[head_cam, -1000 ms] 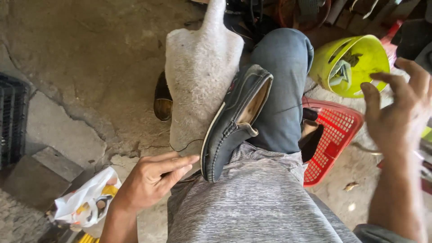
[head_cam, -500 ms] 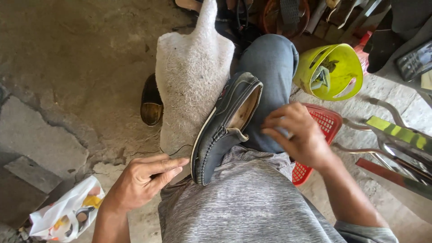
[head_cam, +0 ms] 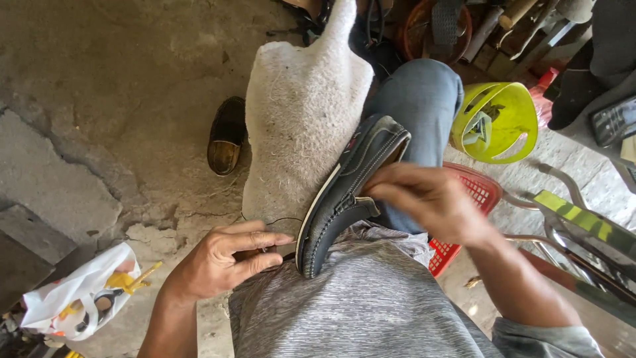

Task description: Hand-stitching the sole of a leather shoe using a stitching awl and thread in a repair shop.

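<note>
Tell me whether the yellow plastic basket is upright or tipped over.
Tipped: the yellow plastic basket lies on its side, its open mouth facing the camera.

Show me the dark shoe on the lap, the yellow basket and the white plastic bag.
dark shoe (head_cam: 344, 199), head view, on its side wall.
yellow basket (head_cam: 520, 99), head view, on its rim.
white plastic bag (head_cam: 73, 292), head view, on its middle.

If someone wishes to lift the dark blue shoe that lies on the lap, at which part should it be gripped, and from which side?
Probably at the heel end of the dark blue shoe, coming from above. The shoe lies on its side against the white cloth, so its opening faces the right hand, and fingers could hook over that rim. The toe end sits beside the left hand, low on the lap.
</note>
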